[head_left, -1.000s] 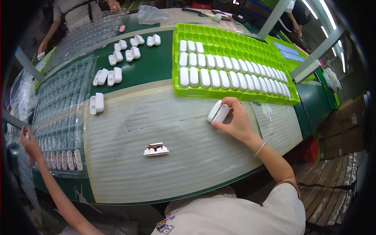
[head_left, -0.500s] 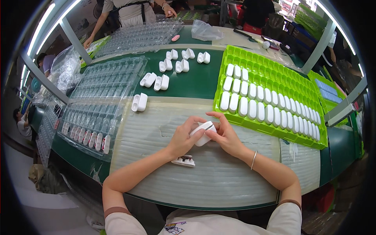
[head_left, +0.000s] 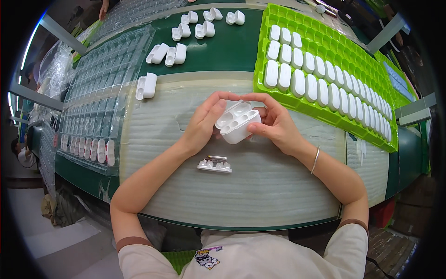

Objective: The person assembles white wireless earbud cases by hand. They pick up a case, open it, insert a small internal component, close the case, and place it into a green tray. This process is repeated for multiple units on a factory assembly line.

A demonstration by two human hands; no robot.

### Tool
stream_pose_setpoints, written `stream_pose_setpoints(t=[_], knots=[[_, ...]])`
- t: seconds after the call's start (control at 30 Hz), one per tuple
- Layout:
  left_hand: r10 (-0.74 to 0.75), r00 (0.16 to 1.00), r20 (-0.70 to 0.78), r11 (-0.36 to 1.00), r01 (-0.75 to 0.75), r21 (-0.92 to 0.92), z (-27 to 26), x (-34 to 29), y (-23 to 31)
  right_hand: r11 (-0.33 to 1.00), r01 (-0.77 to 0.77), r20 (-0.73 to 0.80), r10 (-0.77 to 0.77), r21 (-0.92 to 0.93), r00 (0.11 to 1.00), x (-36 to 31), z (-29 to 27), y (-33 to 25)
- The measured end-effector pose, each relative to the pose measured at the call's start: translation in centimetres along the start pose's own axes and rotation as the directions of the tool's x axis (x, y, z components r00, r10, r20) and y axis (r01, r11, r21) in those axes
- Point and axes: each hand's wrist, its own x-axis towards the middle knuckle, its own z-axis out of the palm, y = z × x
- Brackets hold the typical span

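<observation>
A white earbud charging case is held between both hands above the mat, its lid swung open and its empty earbud wells facing up. My left hand curls round the left side of the case, fingers behind the lid. At the right side, my right hand presses its thumb on the front of the body, with its fingers reaching round the back. Just below the hands, a white inner insert with a metallic strip lies on the mat.
Several open white cases stand on the green table at the back left. A green tray at the right bears rows of closed white cases. On the left, a clear plastic tray holds white-and-red inserts in its near row.
The case's lid has gone from nearly closed to wide open, showing the wells inside. The view has tilted, so the table sits higher in the picture.
</observation>
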Motion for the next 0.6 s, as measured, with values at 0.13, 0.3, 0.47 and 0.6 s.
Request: stream_pose_setpoints(t=[0.13, 0.3, 0.47, 0.6], knots=[[-0.008, 1.000, -0.005, 0.999, 0.009, 0.036, 0.00, -0.04, 0.36, 0.999, -0.026, -0.003, 0.026, 0.022, 1.000, 0.09, -0.13, -0.11], [-0.027, 1.000, -0.007, 0.999, 0.028, 0.032, -0.18, -0.11, 0.52, 0.999, -0.036, -0.007, 0.036, 0.035, 0.999, 0.12, -0.16, -0.09], [-0.020, 1.000, 0.000, 0.999, 0.020, 0.033, -0.28, -0.14, 0.45, 0.999, -0.044, -0.009, 0.045, 0.024, 0.999, 0.08, -0.12, -0.17], [0.001, 0.999, 0.050, 0.998, -0.004, 0.067, -0.48, -0.43, 0.67, 0.997, -0.070, -0.045, 0.071, 0.013, 0.996, 0.08, 0.04, -0.28]])
